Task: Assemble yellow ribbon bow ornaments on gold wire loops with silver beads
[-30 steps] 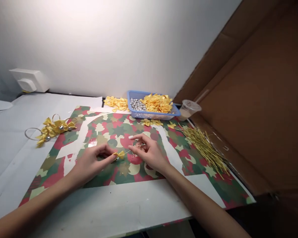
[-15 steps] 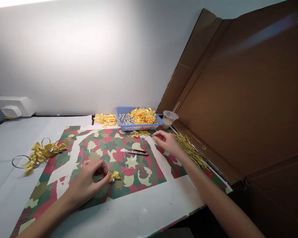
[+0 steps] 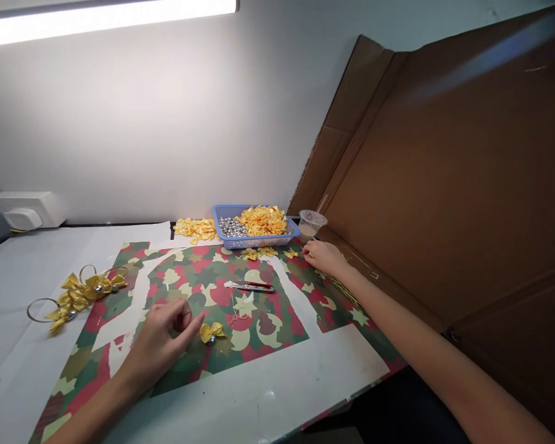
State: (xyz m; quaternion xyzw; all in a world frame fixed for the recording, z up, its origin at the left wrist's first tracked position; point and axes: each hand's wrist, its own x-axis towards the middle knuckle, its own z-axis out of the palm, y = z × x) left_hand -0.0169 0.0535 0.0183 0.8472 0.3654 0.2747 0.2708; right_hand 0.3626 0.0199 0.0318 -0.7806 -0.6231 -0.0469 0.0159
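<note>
On the patterned sheet, my left hand (image 3: 166,333) rests with its fingers curled and its thumb held apart, gripping nothing. Just right of that thumb lies a yellow ribbon bow (image 3: 211,333) with a small silver bell below it. My right hand (image 3: 326,258) is at the far end of a bundle of thin gold-green wire ties (image 3: 345,291), partly covering it. Its fingertips are drawn together; whatever is between them is too small to make out. A loose yellow bow (image 3: 291,253) lies just left of those fingertips.
A blue basket (image 3: 259,242) holds silver bells and yellow bows, with more bows (image 3: 197,229) beside it. Red-handled thread snips (image 3: 252,285) lie mid-sheet. Finished-looking bow rings (image 3: 81,293) lie left. A plastic cup (image 3: 311,223) stands before a cardboard wall (image 3: 444,166).
My right hand has moved right, onto the end of the wire bundle, and a loose yellow bow now shows beside it. My left thumb has come away from the bow with the bell.
</note>
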